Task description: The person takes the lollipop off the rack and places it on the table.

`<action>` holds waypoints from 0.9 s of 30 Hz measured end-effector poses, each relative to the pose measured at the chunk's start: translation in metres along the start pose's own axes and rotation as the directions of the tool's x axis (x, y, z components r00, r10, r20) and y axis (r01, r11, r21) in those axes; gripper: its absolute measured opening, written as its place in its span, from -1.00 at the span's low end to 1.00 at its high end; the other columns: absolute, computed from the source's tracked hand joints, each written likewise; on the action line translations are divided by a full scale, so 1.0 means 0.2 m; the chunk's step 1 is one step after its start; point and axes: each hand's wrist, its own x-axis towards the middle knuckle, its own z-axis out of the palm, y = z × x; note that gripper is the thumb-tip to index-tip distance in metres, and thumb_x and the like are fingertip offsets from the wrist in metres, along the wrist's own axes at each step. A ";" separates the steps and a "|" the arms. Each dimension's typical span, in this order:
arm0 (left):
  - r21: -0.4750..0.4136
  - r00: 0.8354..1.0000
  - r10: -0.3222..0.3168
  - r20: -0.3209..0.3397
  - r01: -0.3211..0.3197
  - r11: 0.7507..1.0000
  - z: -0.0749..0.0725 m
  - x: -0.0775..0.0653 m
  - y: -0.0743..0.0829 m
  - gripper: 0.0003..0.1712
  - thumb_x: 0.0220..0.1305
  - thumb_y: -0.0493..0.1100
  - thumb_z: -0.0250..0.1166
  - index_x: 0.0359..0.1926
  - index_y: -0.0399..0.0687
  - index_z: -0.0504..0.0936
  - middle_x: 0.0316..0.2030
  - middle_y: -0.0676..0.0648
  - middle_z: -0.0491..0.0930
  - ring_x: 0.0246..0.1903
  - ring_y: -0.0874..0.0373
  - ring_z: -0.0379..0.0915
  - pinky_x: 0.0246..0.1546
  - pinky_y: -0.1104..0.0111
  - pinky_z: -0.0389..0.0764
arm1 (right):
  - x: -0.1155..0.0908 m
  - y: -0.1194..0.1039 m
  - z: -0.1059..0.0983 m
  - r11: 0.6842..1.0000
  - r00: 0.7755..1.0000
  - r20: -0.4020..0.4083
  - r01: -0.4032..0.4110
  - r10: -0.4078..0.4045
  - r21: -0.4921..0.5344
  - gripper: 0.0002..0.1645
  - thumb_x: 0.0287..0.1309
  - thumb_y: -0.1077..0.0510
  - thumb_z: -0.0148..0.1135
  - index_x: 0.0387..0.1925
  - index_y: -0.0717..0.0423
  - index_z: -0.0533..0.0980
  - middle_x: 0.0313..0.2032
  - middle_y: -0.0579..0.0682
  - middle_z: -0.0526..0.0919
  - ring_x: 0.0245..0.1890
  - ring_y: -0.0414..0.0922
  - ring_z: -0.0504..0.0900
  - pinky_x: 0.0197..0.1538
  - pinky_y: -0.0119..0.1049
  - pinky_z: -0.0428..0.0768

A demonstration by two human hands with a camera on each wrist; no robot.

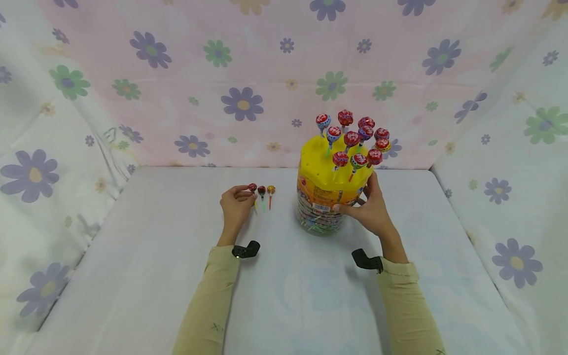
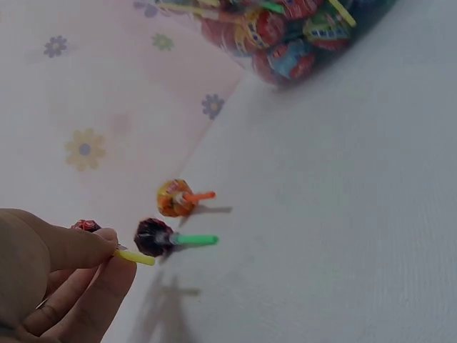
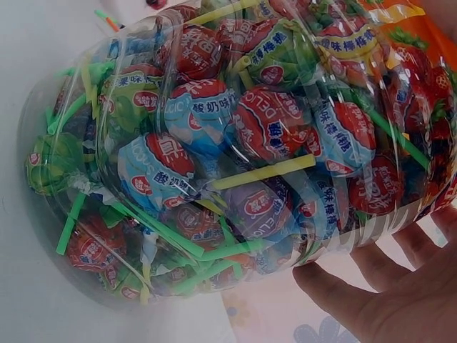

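Note:
My left hand pinches a red-wrapped lollipop between thumb and fingers. Its yellow stick juts out past the fingertips in the left wrist view, while the hand hides most of its head. Just right of it, a dark-wrapped lollipop with a green stick and a yellow-orange lollipop with an orange stick lie on the table. My right hand grips the right side of a clear jar packed with lollipops, thumb in front. The jar stands upright under a yellow lid.
Several wrapped lollipops stick up from holes in the lid. A white cloth covers the table. Behind rises a pink flowered curtain, with white flowered sheets at both sides.

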 end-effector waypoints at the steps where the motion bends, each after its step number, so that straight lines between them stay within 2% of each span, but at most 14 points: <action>1: 0.014 1.000 0.001 0.000 -0.001 1.000 0.00 0.01 -0.01 -0.61 0.17 -0.43 0.43 0.04 -0.44 0.64 -0.20 -0.40 0.70 -0.31 0.02 0.70 -0.44 0.64 0.62 | 0.00 0.00 0.00 1.000 1.000 0.000 -0.002 0.002 0.001 0.19 0.04 0.31 0.53 0.53 -0.19 0.02 0.41 0.03 0.30 0.46 0.14 0.26 0.39 0.39 0.28; 5: 0.092 1.000 0.003 -0.015 -0.001 0.996 0.01 0.03 -0.04 -0.62 0.16 -0.41 0.43 0.02 -0.44 0.65 -0.21 -0.40 0.71 -0.27 -0.13 0.72 -0.40 0.61 0.60 | 0.00 0.00 0.00 1.000 1.000 0.002 -0.006 0.006 -0.004 0.19 0.04 0.31 0.54 0.53 -0.19 0.01 0.42 0.03 0.30 0.46 0.14 0.26 0.39 0.39 0.29; 9: 0.163 1.000 -0.004 -0.022 0.007 0.987 0.02 0.03 -0.07 -0.63 0.18 -0.40 0.42 0.03 -0.44 0.65 -0.20 -0.38 0.72 -0.22 -0.20 0.72 -0.24 0.34 0.71 | 0.00 0.00 -0.01 1.000 1.000 0.009 0.001 -0.001 -0.003 0.19 0.04 0.33 0.53 0.53 -0.18 0.01 0.40 0.03 0.31 0.44 0.15 0.28 0.38 0.38 0.31; 13: 0.190 1.000 0.005 -0.023 0.000 0.982 0.02 0.02 -0.09 -0.64 0.18 -0.41 0.41 0.02 -0.44 0.65 -0.21 -0.38 0.72 -0.23 -0.20 0.72 -0.14 0.09 0.73 | 0.01 0.01 -0.01 1.000 1.000 0.013 0.001 -0.001 -0.003 0.18 0.04 0.32 0.53 0.52 -0.18 0.02 0.39 0.02 0.32 0.43 0.14 0.30 0.39 0.36 0.33; 20: 0.209 1.000 0.005 -0.024 0.000 0.978 0.03 0.03 -0.09 -0.64 0.20 -0.38 0.43 0.02 -0.41 0.65 -0.23 -0.35 0.72 -0.26 -0.17 0.71 -0.14 0.16 0.67 | 0.01 0.01 -0.01 1.000 1.000 0.006 -0.005 0.005 -0.016 0.19 0.04 0.30 0.53 0.53 -0.18 0.02 0.40 0.02 0.32 0.44 0.13 0.29 0.38 0.36 0.33; 22: 0.211 1.000 0.001 -0.019 0.003 0.977 0.02 0.03 -0.09 -0.63 0.20 -0.37 0.43 0.03 -0.42 0.65 -0.22 -0.35 0.72 -0.24 -0.18 0.71 -0.11 0.13 0.67 | 0.00 0.00 -0.01 1.000 1.000 0.006 -0.007 0.007 -0.018 0.19 0.04 0.30 0.54 0.53 -0.17 0.01 0.40 0.02 0.31 0.45 0.13 0.29 0.38 0.36 0.32; 27: 0.205 1.000 -0.017 -0.010 0.019 0.978 0.00 0.01 -0.08 -0.61 0.20 -0.34 0.43 0.04 -0.41 0.63 -0.20 -0.36 0.70 -0.14 -0.21 0.65 0.15 0.05 0.48 | 0.00 0.00 -0.01 1.000 1.000 0.004 -0.011 0.011 -0.018 0.20 0.03 0.29 0.54 0.53 -0.16 0.00 0.41 0.03 0.30 0.45 0.13 0.28 0.38 0.36 0.33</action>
